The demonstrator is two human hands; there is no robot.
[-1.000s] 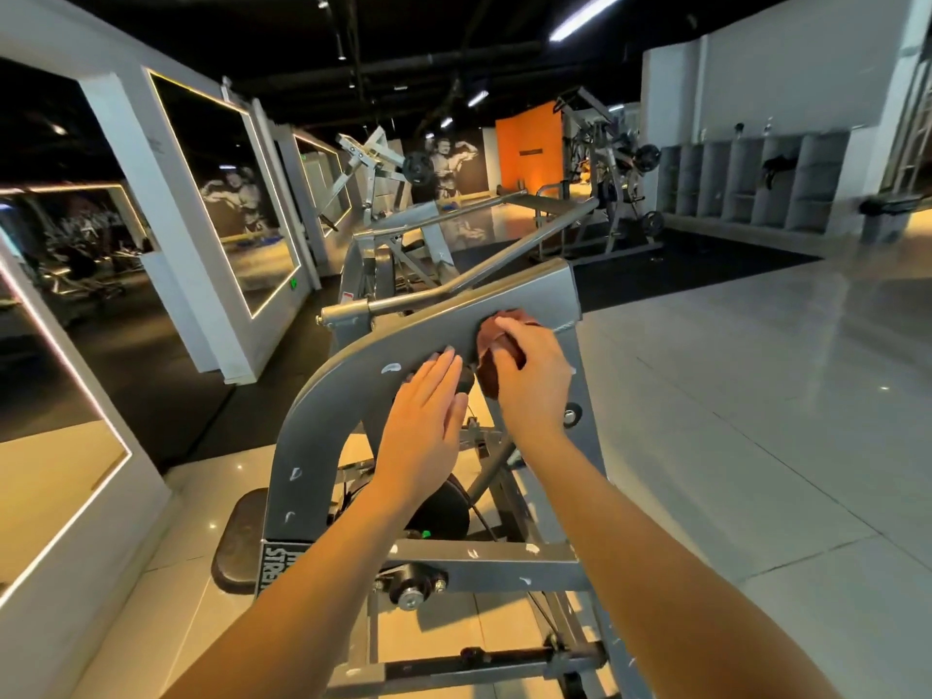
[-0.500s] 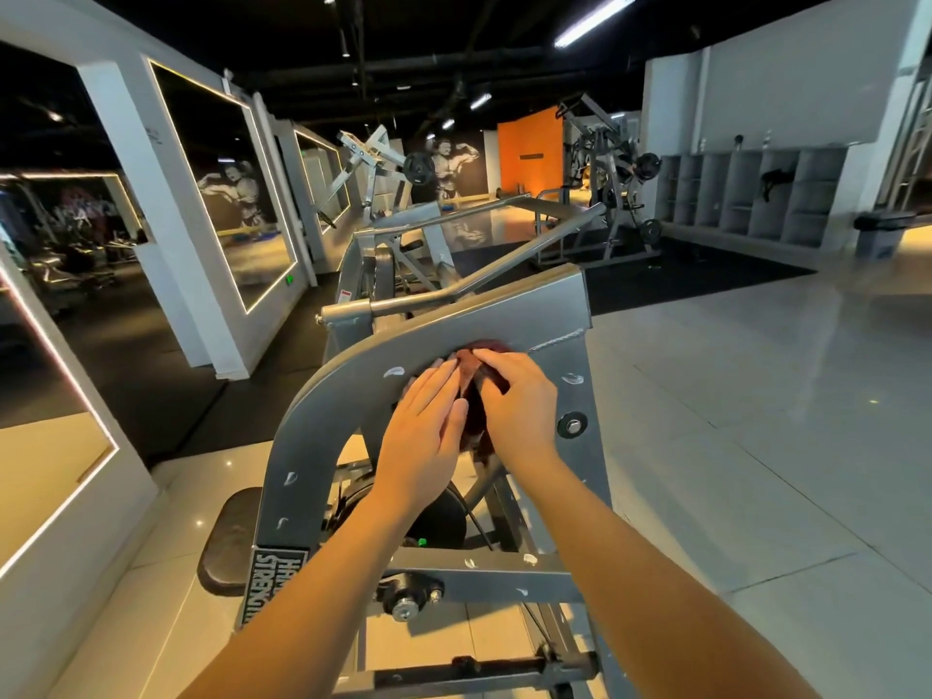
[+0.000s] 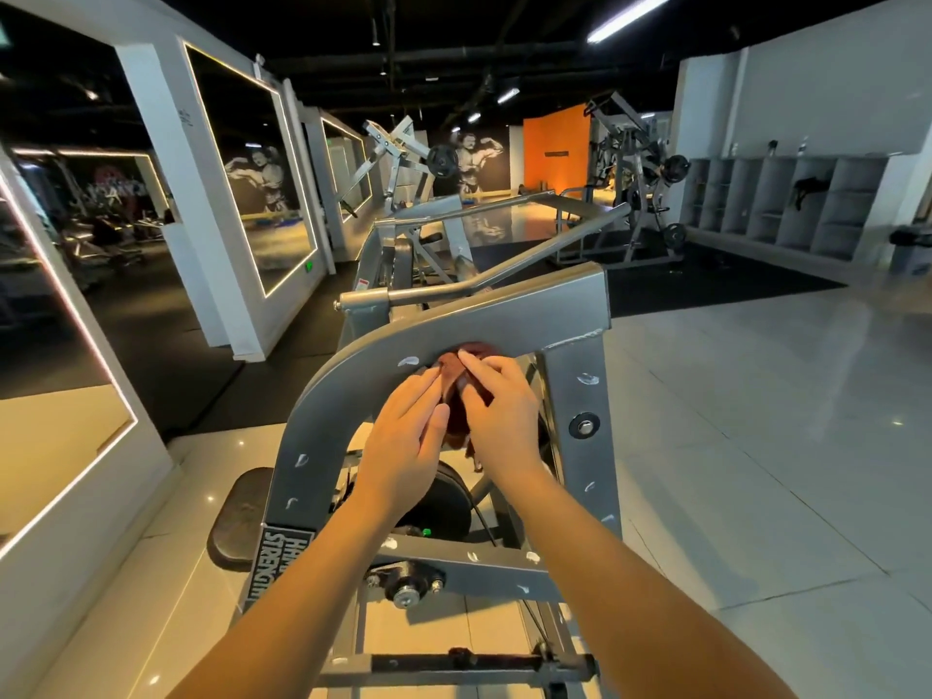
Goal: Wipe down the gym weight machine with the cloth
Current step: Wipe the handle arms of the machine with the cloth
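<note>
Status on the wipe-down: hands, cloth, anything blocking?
Left hand flat against cloth. Right hand holds cloth bunched on grey machine frame. White marks dot frame. Nothing blocking.

Machine frame (image 3: 504,310) — grey painted metal, chipped; soft brown cloth (image 3: 455,421); glossy floor tiles (image 3: 756,446).

floor (image 3: 756,446): glossy tile | weight machine (image 3: 575,466) standing | black mat (image 3: 706,285) beyond

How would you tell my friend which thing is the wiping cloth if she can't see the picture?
Find the big grey weight machine in the middle of the gym floor, with its arched metal frame. The left hand and right hand meet on that arch, and the cloth is the small bunched lump between them. It's the only soft, dark reddish-brown thing among grey metal.
</note>
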